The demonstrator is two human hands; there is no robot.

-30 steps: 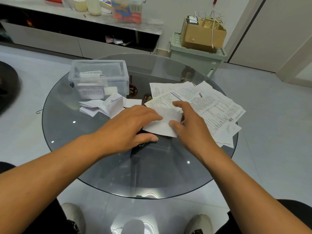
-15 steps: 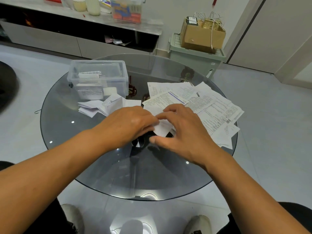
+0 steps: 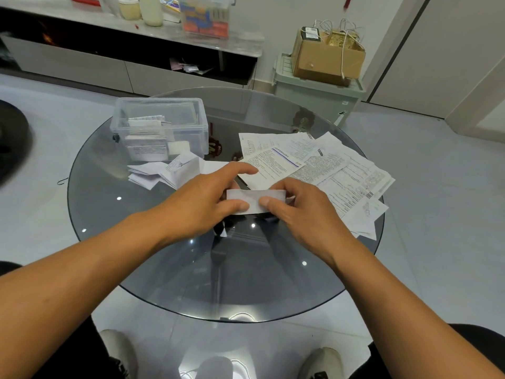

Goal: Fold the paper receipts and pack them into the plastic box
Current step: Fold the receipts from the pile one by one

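A small white receipt (image 3: pixel 255 198), folded into a narrow strip, is held over the middle of the round glass table (image 3: pixel 136 242). My left hand (image 3: pixel 203 205) pinches its left end and my right hand (image 3: pixel 297 212) pinches its right end, thumbs on top. The clear plastic box (image 3: pixel 188 116) stands open at the back left with several folded receipts inside. A small heap of folded receipts (image 3: pixel 166 173) lies just in front of it. Unfolded receipts (image 3: pixel 328 170) are spread out to the right.
A cream storage bin (image 3: pixel 314 94) carrying a cardboard box (image 3: pixel 325 56) stands behind the table. A low cabinet (image 3: pixel 109 64) with bottles and a container runs along the back wall. My shoes (image 3: pixel 117 351) show under the glass.
The receipt went from a wider folded sheet to a narrow strip. Both hands lifted it slightly and now pinch its two ends.
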